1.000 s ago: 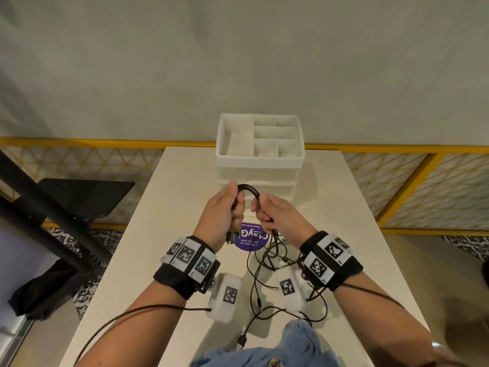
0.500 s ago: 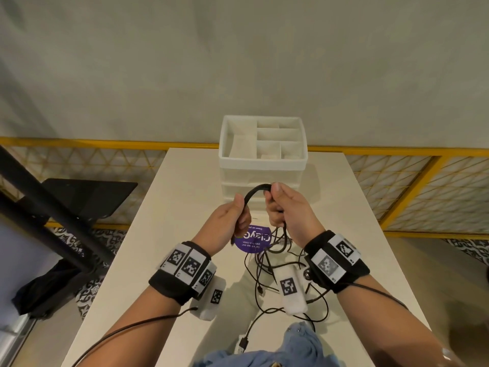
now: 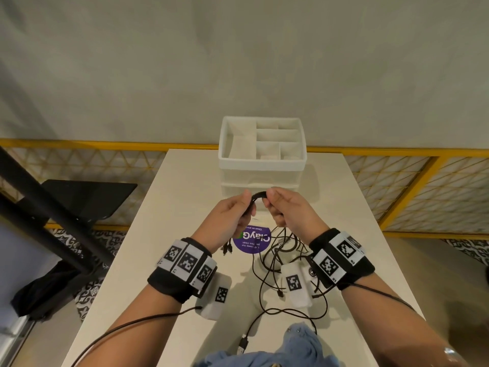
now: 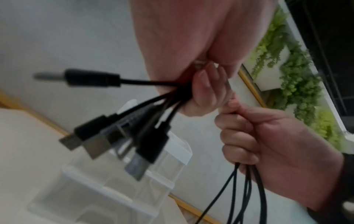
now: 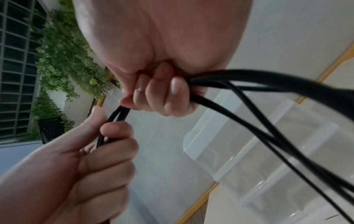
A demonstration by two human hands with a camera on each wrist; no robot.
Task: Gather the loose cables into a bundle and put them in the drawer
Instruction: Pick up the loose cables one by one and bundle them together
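Observation:
Several black cables arch between my two hands above the white table. My left hand grips the bundle near its plug ends; the USB plugs fan out below its curled fingers. My right hand grips the same cables a short way along. Their loose lengths hang down and lie tangled on the table under my right wrist. The white drawer unit stands just behind my hands, its divided top tray open; its front drawers look closed.
A round purple sticker lies on the table below my hands. A blue cloth sits at the near table edge. A black chair stands left of the table, and a yellow railing runs behind.
Both hands have risen slightly toward the drawer unit and moved closer together, so the cable arch between them is shorter. More loose cable has lifted off the table.

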